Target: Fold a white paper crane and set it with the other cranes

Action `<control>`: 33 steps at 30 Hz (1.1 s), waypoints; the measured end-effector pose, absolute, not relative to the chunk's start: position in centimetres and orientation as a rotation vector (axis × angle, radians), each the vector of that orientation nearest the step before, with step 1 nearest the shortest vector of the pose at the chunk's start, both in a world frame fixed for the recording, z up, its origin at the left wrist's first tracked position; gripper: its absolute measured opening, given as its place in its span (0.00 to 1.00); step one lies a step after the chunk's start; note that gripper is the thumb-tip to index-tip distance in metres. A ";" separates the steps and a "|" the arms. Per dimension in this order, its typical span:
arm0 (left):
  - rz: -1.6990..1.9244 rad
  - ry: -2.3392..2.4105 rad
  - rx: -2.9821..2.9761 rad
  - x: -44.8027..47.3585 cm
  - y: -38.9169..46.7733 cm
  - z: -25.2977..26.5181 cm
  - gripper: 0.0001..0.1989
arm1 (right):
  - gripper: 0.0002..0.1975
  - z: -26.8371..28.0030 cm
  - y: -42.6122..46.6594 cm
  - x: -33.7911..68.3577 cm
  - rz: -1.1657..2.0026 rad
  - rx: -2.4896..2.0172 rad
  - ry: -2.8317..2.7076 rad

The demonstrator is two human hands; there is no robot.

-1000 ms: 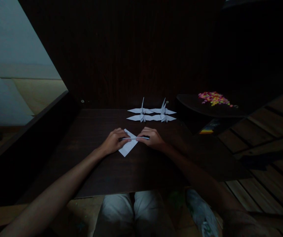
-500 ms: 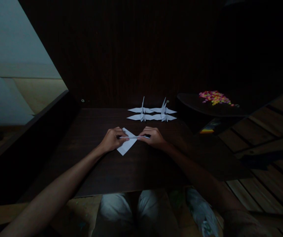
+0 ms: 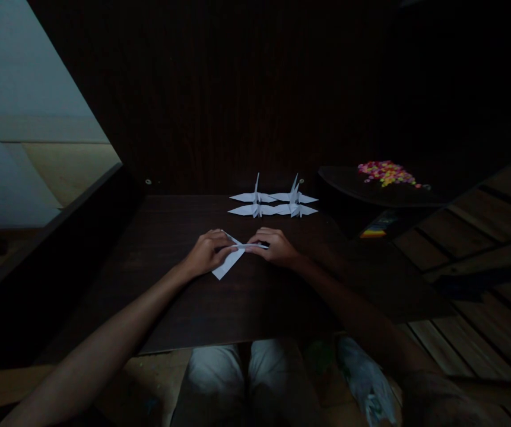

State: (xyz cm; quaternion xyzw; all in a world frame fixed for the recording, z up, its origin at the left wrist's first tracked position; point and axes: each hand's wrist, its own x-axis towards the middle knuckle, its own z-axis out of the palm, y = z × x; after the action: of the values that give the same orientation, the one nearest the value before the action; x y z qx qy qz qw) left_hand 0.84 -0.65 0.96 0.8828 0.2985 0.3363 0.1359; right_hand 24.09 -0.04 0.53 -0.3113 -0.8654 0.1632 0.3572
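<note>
A partly folded sheet of white origami paper (image 3: 229, 265) is held between my two hands, a little above the dark wooden desk (image 3: 246, 308). My left hand (image 3: 210, 250) pinches its left side, with one pointed flap sticking out below the fingers and a sliver above them. On the right, my right hand (image 3: 275, 245) grips the narrow end between thumb and fingers. Both hands are closed on the paper, and the fingers cover part of its folds. Just beyond them stand several white paper cranes (image 3: 255, 209), set close together in two rows.
A curved dark shelf (image 3: 339, 178) at the right carries a pile of small colourful pieces (image 3: 386, 173). A raised side panel (image 3: 59, 243) borders the desk on the left. Wooden slats (image 3: 473, 350) and a plastic bag (image 3: 366, 379) lie lower right.
My left fingers have slid slightly along the paper toward the right hand and now cover more of it. The right hand keeps its grip. The cranes have not moved.
</note>
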 end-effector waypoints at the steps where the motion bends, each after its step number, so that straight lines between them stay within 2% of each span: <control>1: 1.006 0.877 2.525 0.7 -0.6 1.1 0.10 | 0.07 0.6 0.0 24.2 0.460 -0.825 -2.221; 6: 1.205 0.988 2.232 0.4 -0.9 2.3 0.10 | 0.11 1.6 -0.1 24.5 0.708 -0.966 -1.893; 12: 1.123 0.961 2.048 1.3 -2.4 3.7 0.10 | 0.14 3.0 -1.7 23.3 0.958 -0.866 -1.752; 22: 1.048 0.930 1.946 1.3 -2.5 3.7 0.11 | 0.22 3.9 -2.5 23.0 0.853 -0.775 -1.750; 33: 1.111 0.971 1.976 1.4 -2.6 4.0 0.09 | 0.15 4.2 -2.2 24.0 0.784 -0.744 -1.772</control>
State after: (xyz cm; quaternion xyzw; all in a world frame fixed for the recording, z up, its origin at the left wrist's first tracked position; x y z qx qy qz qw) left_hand 1.38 -2.59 3.97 0.7559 0.3716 0.4250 0.3315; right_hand 23.96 -2.17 4.20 -0.3087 -0.7354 0.3252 0.5081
